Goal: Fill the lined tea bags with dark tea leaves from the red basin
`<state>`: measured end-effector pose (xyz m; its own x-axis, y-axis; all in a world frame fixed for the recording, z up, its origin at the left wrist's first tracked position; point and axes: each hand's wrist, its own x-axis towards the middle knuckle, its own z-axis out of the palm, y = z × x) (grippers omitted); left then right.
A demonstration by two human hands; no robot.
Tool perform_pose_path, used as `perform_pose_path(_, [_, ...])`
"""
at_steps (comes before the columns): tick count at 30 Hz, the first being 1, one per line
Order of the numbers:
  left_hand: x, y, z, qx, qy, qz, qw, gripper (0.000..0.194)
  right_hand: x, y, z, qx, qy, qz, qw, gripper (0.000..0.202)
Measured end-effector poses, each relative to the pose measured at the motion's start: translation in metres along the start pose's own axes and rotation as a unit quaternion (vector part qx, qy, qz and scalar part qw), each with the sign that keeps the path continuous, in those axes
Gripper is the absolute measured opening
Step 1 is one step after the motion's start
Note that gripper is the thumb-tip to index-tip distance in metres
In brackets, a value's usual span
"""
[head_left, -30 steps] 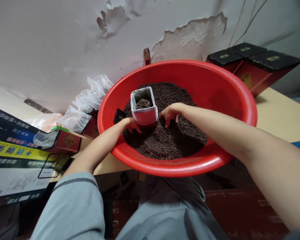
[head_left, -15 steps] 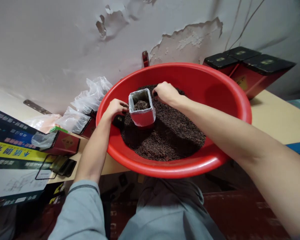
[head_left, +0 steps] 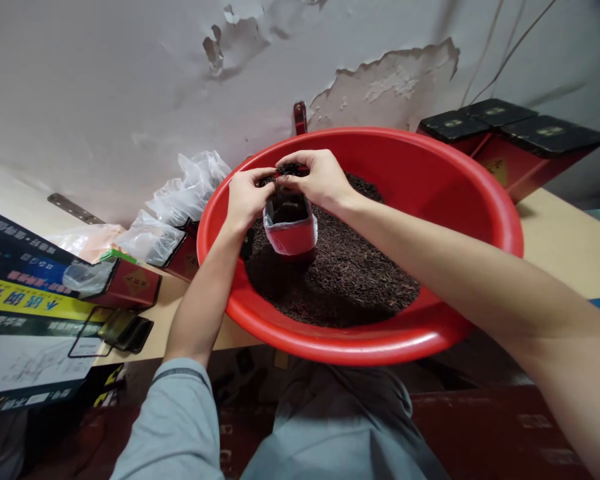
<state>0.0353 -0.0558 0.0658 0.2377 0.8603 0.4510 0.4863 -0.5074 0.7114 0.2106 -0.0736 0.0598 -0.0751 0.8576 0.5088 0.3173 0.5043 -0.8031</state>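
Note:
My left hand (head_left: 248,197) and my right hand (head_left: 323,179) meet above a small red square tin (head_left: 292,241). Their curled fingers hold dark dried leaves, like loose tea, over its mouth. A clear plastic bag (head_left: 276,230) lines the tin and folds over its rim. The tin stands on a heap of loose tea leaves (head_left: 350,267) inside a large red basin (head_left: 365,348). My fingers partly cover the tin's far edge, and its filling lies in shadow.
Black-lidded red tins (head_left: 540,143) stand right of the basin. To the left are an opened tin (head_left: 135,285) with a plastic liner, more plastic bags (head_left: 195,187), loose black lids (head_left: 130,331) and a printed carton (head_left: 25,300). A peeling wall (head_left: 130,87) rises behind.
My right hand has moved left from the heap, and my left hand has come up from beside the tin. Both now meet above its mouth with leaves between the fingers. The view has shifted slightly.

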Motion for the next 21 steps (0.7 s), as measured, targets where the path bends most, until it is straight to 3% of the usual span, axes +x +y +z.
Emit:
perform_pose_path(8, [-0.002,-0.006,-0.002,-0.059,-0.018,0.011,0.998,0.044,-0.004,-0.006,0.001,0.008,-0.075,0.043,0.996,0.035])
perform_pose_path(13, [-0.001,-0.007,-0.002,-0.085,-0.039,0.032,0.995,0.045,-0.002,-0.009,-0.001,0.075,-0.086,0.041,0.993,0.033])
perform_pose_path(21, [-0.007,-0.003,-0.004,-0.095,-0.031,-0.015,0.995,0.043,-0.002,-0.005,-0.01,0.114,-0.08,0.049,0.989,0.029])
